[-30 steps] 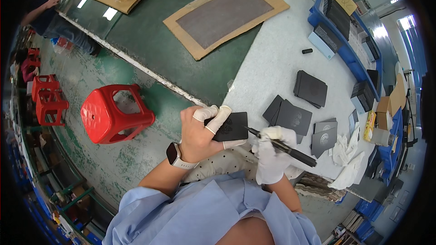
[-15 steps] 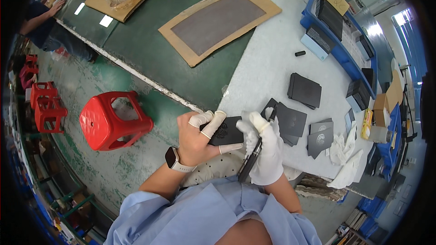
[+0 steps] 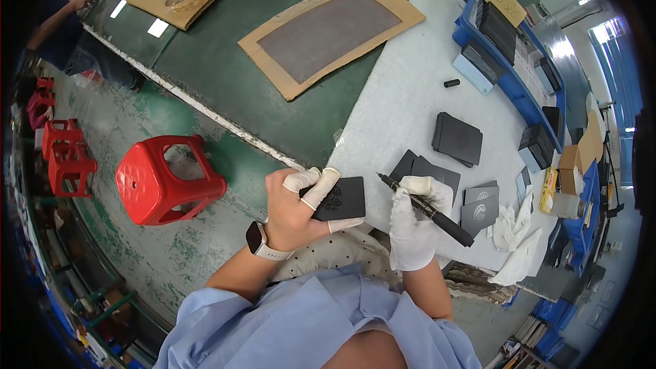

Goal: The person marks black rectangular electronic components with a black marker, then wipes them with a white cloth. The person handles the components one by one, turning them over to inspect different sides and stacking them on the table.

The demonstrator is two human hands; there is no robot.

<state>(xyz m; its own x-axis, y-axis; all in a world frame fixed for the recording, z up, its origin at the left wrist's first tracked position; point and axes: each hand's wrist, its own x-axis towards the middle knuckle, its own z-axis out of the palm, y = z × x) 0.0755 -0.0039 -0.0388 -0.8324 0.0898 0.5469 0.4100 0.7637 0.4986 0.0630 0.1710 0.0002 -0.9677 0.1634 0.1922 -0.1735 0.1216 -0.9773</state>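
My left hand (image 3: 295,198), with white covers on some fingers, grips a black card-sized piece (image 3: 348,197) that bears an embossed emblem. In my right hand (image 3: 415,225), which wears a white glove, is a black marker pen (image 3: 437,214). The pen's tip points up and left toward the held piece, apart from it. Beyond the right hand lie more dark pieces (image 3: 441,176), partly hidden by it. Farther off sits a stack of black pieces (image 3: 456,139). Two grey pieces with pale emblems (image 3: 480,211) lie to the right of the glove. A small black pen cap (image 3: 452,83) rests on the white sheet.
A blue tray (image 3: 509,68) holding dark pieces stands at the far right. White gloves (image 3: 512,229) lie near the table's right edge. A cardboard-framed grey panel (image 3: 331,34) is on the green table. A red stool (image 3: 167,181) stands left; another person (image 3: 65,34) is at far left.
My right hand has turned the marker from nearly upright to a slant, its tip now up-left. My left hand keeps the black piece almost in place. The other person's hands have come together.
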